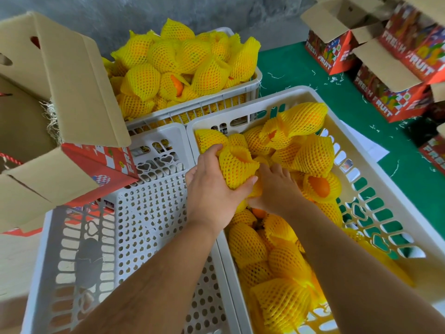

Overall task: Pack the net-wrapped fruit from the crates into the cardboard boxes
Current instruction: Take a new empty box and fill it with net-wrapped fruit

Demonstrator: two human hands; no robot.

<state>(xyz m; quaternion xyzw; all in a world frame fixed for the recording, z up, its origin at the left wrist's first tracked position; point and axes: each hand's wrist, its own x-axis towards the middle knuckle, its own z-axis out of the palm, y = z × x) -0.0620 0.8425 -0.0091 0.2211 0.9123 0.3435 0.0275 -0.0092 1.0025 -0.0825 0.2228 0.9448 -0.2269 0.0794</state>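
A fruit wrapped in a yellow foam net sleeve [237,168] is grasped by the left hand [212,189], its fingers [250,182] curled round it, above the right-hand white perforated plastic crate [390,203]. The right hand [277,189] is pressed in among the netted fruit just beside it; its grip cannot be told. Three white crates are seen: one empty [154,213] left of the fingers, one heaped [256,80] beyond. An open red-and-brown cardboard box [72,92] stands far left; at least three more [337,54] lie far right.

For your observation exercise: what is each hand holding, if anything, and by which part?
Left hand grips a net-wrapped fruit around its lower body. Right hand reaches among fruit in the crate; its hold cannot be told.
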